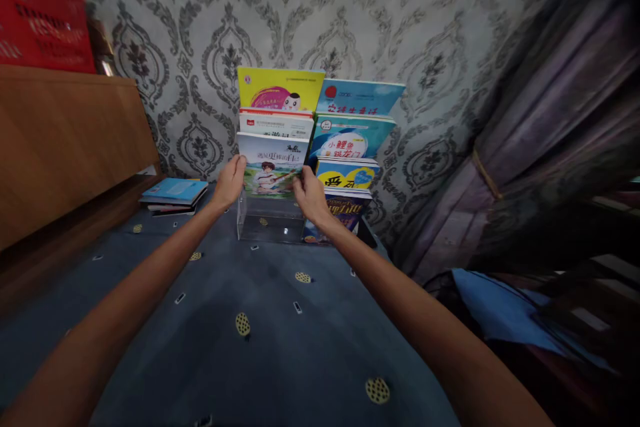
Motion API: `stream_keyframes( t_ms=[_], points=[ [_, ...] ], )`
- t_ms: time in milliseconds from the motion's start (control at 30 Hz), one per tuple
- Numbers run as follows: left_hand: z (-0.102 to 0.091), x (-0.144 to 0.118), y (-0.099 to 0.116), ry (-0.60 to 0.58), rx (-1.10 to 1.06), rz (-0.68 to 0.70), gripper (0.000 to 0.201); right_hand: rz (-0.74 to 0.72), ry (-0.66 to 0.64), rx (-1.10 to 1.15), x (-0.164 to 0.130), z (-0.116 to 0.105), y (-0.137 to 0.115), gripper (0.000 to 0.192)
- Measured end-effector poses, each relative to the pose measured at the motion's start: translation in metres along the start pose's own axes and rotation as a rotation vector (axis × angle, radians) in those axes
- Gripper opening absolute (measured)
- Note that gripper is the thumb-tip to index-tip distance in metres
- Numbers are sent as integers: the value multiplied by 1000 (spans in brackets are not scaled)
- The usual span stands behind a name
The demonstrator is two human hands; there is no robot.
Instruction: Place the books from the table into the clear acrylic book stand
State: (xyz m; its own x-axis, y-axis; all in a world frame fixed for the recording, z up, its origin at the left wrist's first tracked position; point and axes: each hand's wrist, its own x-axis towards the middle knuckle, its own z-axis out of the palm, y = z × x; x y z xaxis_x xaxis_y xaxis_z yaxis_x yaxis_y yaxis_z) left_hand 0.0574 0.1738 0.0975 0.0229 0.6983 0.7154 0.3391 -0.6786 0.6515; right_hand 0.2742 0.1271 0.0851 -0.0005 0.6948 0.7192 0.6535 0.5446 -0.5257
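A clear tiered book rack [273, 227] stands against the wall with books in two columns. Both my hands grip a picture-covered book [270, 167] by its sides, in the left column. My left hand [231, 181] is closed on its left edge, and my right hand [311, 195] on its right edge. Behind it rise a white book [275, 123] and a yellow book [280, 87]. In the right column are a light blue book [363, 95], a teal book [353, 137], a yellow and blue book [345, 175] and a dark purple book [347, 207].
A small stack of books [175, 191] lies left of the rack on the dark blue patterned cloth [210, 333]. A wooden cabinet [70, 147] with a red basket [45, 20] on top stands at left. A tied curtain [480, 153] hangs at right, above a blue item [505, 313].
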Motion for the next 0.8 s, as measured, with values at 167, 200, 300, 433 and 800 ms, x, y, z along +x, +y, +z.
stream_keyframes(
  t_ms=[167,200,300,433,800],
  points=[
    [6,0,-15,-5,21,-3,47,31,-19,-46,1,3,5,9],
    [7,-1,-19,-13,23,-12,45,35,-29,-56,0,5,6,11],
    [7,-4,-30,-29,35,-31,40,50,-77,-62,-2,12,11,17],
    [4,-7,-38,-2,91,-24,34,124,-149,-132,-2,22,15,22],
    [5,-7,-47,61,125,-10,19,164,-116,-257,-11,34,19,31]
  ],
)
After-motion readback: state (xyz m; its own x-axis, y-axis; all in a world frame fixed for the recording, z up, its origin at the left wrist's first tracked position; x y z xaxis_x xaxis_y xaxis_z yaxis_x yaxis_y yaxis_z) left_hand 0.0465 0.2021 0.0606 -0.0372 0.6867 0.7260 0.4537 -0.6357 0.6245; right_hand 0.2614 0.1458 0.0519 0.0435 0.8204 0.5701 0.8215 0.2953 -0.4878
